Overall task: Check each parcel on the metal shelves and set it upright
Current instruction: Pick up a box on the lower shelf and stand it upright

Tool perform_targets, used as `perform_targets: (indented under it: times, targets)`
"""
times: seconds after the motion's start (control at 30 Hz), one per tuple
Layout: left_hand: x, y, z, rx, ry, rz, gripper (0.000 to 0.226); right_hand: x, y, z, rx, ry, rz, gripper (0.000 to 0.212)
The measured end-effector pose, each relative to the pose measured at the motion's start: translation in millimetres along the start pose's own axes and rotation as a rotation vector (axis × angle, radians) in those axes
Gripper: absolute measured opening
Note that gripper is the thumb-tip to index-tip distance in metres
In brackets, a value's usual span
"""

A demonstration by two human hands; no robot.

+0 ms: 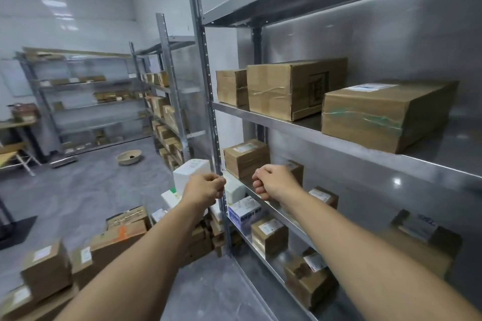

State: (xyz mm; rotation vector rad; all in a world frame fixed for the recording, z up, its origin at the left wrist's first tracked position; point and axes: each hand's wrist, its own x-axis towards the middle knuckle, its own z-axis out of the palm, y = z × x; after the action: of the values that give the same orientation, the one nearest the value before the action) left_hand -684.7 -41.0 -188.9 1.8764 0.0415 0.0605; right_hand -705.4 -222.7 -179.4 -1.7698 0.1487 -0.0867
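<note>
Both my arms reach toward the metal shelves (339, 143) on the right. My left hand (206, 189) hovers by the shelf's front upright post (208, 101), fingers curled, holding nothing. My right hand (273, 181) is a loose fist in front of the second shelf level, empty too. Behind it stand a brown parcel (246, 156) and a smaller one (296, 169), partly hidden. The upper shelf carries three cardboard parcels: a small one (230, 87), a large one (292, 88) and a flat one with green tape (383, 114). Lower levels hold more parcels (268, 234).
Piles of parcels (114, 240) and white boxes (190, 172) cover the floor at the left of the shelf. More racks with boxes (164, 112) line the far walls. A round bowl (129, 157) lies on the grey floor. A table (15, 125) stands far left.
</note>
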Motion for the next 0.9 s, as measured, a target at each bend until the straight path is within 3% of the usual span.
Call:
perform_targets:
  times: [0.37, 0.9]
  targets:
    - [166.3, -66.7, 20.0, -0.013, -0.017, -0.163, 0.018, 167.8, 49.8, 57.7, 0.005, 0.019, 0.148, 0.028]
    - [409.6, -88.5, 25.1, 0.022, -0.207, -0.136, 0.017, 360.3, 67.6, 135.7, 0.005, 0.190, 0.298, 0.025]
